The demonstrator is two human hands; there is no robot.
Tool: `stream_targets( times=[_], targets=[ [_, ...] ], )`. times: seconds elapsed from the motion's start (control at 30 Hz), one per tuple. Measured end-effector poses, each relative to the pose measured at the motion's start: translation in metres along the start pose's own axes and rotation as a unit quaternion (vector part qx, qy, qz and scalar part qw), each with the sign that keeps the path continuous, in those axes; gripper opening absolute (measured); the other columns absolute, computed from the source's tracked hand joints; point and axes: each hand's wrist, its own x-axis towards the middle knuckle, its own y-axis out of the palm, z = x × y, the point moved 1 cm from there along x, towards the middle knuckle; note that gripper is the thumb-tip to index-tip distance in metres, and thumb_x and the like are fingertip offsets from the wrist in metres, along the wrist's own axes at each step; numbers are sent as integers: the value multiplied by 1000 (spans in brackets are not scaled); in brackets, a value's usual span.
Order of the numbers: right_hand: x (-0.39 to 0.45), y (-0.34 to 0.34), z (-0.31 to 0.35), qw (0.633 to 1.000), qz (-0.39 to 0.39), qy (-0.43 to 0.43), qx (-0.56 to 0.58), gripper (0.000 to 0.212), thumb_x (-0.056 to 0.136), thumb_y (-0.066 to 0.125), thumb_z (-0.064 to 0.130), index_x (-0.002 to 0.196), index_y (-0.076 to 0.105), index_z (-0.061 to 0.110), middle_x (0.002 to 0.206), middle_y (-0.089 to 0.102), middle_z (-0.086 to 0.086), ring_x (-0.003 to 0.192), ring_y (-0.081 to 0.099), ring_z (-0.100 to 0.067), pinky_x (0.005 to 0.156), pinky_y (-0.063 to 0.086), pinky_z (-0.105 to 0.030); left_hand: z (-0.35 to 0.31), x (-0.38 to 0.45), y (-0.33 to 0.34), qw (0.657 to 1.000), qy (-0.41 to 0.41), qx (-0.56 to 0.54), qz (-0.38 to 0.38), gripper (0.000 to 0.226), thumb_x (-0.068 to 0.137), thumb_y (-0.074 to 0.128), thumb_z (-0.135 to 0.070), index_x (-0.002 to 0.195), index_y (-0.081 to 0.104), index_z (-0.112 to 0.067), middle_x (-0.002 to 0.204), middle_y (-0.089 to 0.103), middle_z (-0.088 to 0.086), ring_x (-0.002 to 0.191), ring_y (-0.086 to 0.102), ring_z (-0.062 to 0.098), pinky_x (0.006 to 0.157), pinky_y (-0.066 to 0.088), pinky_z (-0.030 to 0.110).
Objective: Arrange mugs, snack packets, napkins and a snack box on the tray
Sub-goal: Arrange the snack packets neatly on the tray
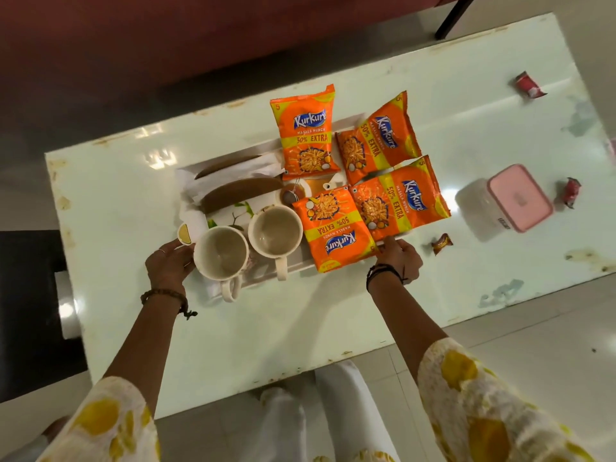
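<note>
Left hand (170,265): fingers curled at tray's (300,266) near-left edge, beside two empty mugs (221,253). Right hand (398,260): fingertips pressing nearest Kurkure packet (333,228); square it gently. Napkins (233,181) far-left. Snack box (518,198) off-tray, right.

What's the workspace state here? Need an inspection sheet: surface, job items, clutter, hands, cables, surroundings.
Surface: glossy white table, edges chipped and stained.
Tray: white tray, mostly covered by its load.
Mugs: two empty cream mugs at the tray's near edge, handles toward the person.
Snack packets: four orange packets on the tray's right half, some overhanging.
Napkins: white with brown bands, tray's left.
Snack box: pink-lidded box off the tray, on the table to the right.
Clutter: three small wrappers.
Hands: left hand at the tray's left corner; right hand at the near-right packets; grip unclear.
Cables: nothing seen.
Surroundings: tiled floor, dark red furniture behind.
</note>
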Motion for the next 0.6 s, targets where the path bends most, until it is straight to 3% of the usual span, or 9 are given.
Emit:
stream_targets(
  times=[0.33,0.47,0.6],
  targets=[
    [4,-6,-10,1000,-11,13,-19,31,81,60,24,102,70,3,102,71,-19,98,62,-34,88,48,-38,-11,-1,0,998,0,45,39,21,87,51,7,96,57,-10,44,64,-14,49,61,3,49,52,12],
    [7,-7,-12,1000,13,-2,-15,31,78,63,22,100,71,3,99,72,-19,96,65,-35,90,52,-41,-13,1,-1,997,-9,48,53,28,87,49,8,77,57,-17,42,63,-13,54,59,8,47,52,13],
    [9,-9,-14,999,35,0,18,28,75,67,16,99,70,0,99,71,-23,95,66,-38,89,53,-48,-10,0,-1,997,-4,50,58,27,87,51,7,79,58,-17,46,65,-13,68,54,14,49,53,13]
  ],
)
